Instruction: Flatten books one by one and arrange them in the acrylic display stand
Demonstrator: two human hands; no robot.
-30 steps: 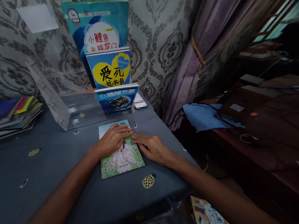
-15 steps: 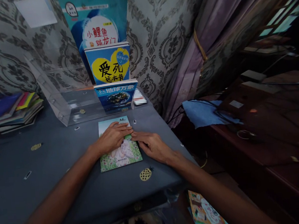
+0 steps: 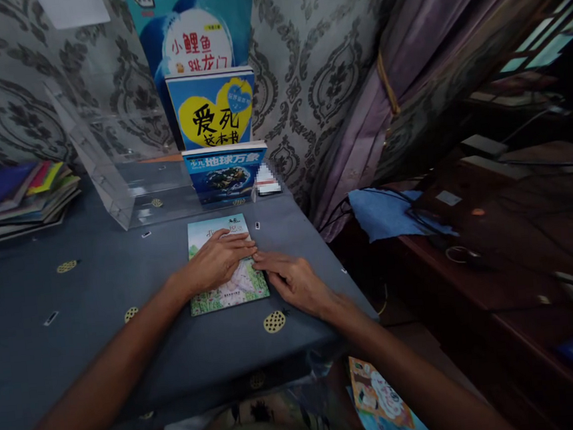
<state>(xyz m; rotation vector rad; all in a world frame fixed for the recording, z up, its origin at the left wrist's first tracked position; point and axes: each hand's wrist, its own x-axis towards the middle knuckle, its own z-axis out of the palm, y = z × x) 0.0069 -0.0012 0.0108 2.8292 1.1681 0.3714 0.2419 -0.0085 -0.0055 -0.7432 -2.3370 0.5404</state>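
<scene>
A thin picture book (image 3: pixel 231 297) with a pale blue and green cover lies flat on the grey-blue tablecloth, its title partly covered. My left hand (image 3: pixel 217 258) rests palm down across the middle of the cover, fingers stretched toward the right edge. At that right edge, my right hand (image 3: pixel 295 278) touches the book with extended fingers, its thumb apart and lower. The fingertips of both hands nearly meet. Just beyond the book stands a clear tiered rack (image 3: pixel 158 213) holding a blue earth book (image 3: pixel 223 184), a blue book with a yellow heart (image 3: pixel 214 107) and a teal book (image 3: pixel 198 39).
A pile of books (image 3: pixel 18 195) lies at the table's left. Right of the table, a dark red cabinet (image 3: pixel 504 289) carries a blue cloth (image 3: pixel 391 212) and cables. Below the table edge, an orange and blue book (image 3: pixel 382 394) shows beneath my right forearm. A purple curtain (image 3: pixel 355 149) hangs behind.
The scene has shifted slightly upward in view. My left hand has slid a little toward the near side of the cover, and more of the title shows.
</scene>
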